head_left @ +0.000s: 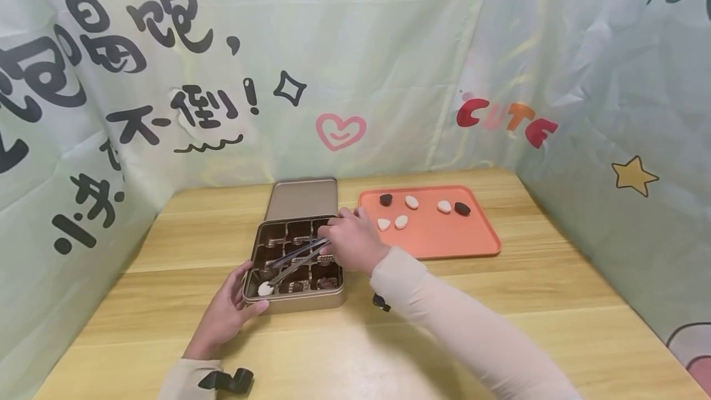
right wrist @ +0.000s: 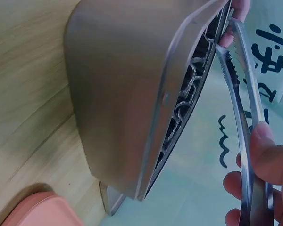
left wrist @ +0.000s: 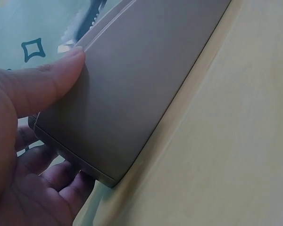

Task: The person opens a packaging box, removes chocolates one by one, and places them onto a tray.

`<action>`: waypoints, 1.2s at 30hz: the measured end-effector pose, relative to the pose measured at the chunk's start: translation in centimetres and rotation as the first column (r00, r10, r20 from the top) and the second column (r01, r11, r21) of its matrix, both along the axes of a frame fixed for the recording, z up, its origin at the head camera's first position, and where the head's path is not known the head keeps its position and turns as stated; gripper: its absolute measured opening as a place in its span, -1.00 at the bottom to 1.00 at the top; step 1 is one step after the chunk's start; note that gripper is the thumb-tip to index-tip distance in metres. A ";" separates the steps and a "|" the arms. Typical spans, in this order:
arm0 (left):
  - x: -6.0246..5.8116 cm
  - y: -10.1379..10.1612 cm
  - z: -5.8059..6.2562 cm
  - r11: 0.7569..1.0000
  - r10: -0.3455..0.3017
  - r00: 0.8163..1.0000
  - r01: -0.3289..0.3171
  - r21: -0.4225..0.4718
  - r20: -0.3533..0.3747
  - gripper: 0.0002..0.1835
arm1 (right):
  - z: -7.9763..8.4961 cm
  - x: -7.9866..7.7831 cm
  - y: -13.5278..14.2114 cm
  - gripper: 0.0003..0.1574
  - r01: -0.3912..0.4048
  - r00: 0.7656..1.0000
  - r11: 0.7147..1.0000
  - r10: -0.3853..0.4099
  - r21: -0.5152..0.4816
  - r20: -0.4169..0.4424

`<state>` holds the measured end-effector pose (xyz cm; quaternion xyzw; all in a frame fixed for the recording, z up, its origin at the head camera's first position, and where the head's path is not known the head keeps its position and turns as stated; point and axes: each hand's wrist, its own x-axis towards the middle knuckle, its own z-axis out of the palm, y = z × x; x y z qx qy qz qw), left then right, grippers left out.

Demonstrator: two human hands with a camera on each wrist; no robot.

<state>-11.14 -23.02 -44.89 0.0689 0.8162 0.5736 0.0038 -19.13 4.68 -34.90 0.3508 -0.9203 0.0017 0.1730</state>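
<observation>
"Setting the white piece into the near-left compartment of the tin looks like your step. Your right hand is curled around the tongs, tips slightly apart beside the piece; can't tell if they touch it."

"Yeah, and your left hand grips the tin's near-left corner, thumb on the near side, so it should stay put. Next move imo: lift the tongs up clear without dragging the piece along, then swing right to the tray, where more white and dark pieces lie."
</observation>
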 end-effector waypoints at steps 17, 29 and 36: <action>0.1 0.0 -0.2 1.000 0.011 1.000 -0.011 0.015 0.008 0.02 | 0.8 1.7 -3.9 -0.82 0.055 0.969 0.988 -0.019 0.142 -0.245; 0.1 0.2 0.3 1.000 0.007 1.000 -0.007 0.000 0.004 -0.01 | 0.2 3.1 -6.9 -0.86 0.062 0.948 0.982 -0.002 0.181 -0.319; 0.0 0.0 0.0 1.000 0.002 1.000 -0.001 0.015 -0.005 0.00 | -0.4 3.1 -6.9 -0.86 0.046 0.933 0.993 -0.004 0.106 -0.361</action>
